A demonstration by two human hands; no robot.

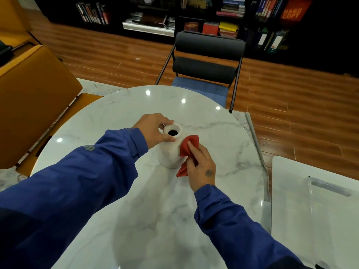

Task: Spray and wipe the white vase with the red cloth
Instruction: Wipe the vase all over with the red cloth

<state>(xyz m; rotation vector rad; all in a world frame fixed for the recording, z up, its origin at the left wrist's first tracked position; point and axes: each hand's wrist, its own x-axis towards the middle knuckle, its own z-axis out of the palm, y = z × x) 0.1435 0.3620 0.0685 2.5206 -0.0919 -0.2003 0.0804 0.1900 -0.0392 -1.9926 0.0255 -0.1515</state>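
Note:
A white vase (171, 152) with a dark round mouth stands upright near the middle of the round marble table (136, 210). My left hand (155, 131) grips the vase's neck just below the rim, thumb and fingers wrapped around it. My right hand (201, 166) holds the crumpled red cloth (189, 148) and presses it against the vase's right side. Part of the cloth hangs down below my palm. No spray bottle is in view.
A black chair with a blue seat (207, 65) stands at the table's far side. An orange armchair (33, 98) is to the left. A white side table (291, 191) with a clear plastic bin (334, 220) sits at the right, dark bookshelves behind.

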